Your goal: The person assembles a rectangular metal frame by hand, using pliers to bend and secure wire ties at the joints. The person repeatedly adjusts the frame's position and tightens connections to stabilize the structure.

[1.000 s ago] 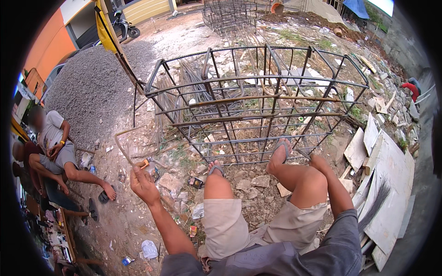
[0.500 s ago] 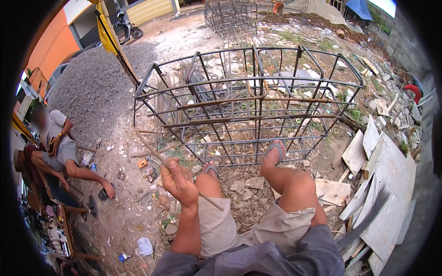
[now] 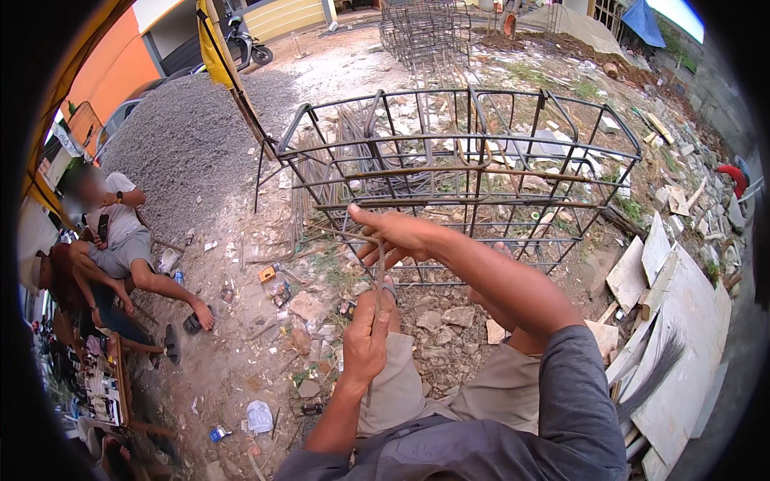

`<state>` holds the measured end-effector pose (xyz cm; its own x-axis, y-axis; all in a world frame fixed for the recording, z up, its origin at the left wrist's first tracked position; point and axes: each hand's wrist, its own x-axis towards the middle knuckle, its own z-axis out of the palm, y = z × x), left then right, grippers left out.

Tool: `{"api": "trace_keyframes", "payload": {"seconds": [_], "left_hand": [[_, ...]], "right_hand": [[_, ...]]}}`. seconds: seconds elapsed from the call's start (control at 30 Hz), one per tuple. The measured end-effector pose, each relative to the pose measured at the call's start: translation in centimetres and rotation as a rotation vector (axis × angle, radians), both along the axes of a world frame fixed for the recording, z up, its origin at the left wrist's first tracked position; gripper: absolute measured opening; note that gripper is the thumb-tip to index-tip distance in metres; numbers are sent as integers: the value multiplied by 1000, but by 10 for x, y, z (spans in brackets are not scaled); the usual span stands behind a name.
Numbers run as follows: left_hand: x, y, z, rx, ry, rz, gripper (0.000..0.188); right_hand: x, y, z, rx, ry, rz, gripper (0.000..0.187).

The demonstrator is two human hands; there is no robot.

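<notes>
bent rod (image 3: 379, 276): steady low

l. hand (image 3: 366, 343) is pinching rod low, prob. best kept firm; rod is running up to r. hand (image 3: 399, 235), which is holding fingers spread by bend, contact unclear; rebar cage (image 3: 479, 152) is standing beyond.

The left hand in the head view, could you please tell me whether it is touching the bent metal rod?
Touching: the head view shows the left hand closed around the bent metal rod, which extends above the fist.
</notes>
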<state>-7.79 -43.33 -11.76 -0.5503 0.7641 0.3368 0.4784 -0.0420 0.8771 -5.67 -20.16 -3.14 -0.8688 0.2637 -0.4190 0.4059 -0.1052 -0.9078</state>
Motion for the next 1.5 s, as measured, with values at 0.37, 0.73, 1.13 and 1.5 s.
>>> {"api": "trace_keyframes", "payload": {"seconds": [0.37, 0.73, 1.13, 1.5], "left_hand": [[-17, -143, -49, -606, 149, 21, 29], [16, -174, -114, -482, 127, -52, 44], [-78, -311, -126, -858, 654, -26, 62], [-155, -431, -140, -1226, 867, -86, 81]], "right_hand": [[-82, -101, -176, 425, -291, -116, 61], [9, -178, -119, 302, 388, -325, 50], [13, -192, 82, -83, 1149, -125, 57], [32, -170, -40, -417, 986, -870, 46]]}}
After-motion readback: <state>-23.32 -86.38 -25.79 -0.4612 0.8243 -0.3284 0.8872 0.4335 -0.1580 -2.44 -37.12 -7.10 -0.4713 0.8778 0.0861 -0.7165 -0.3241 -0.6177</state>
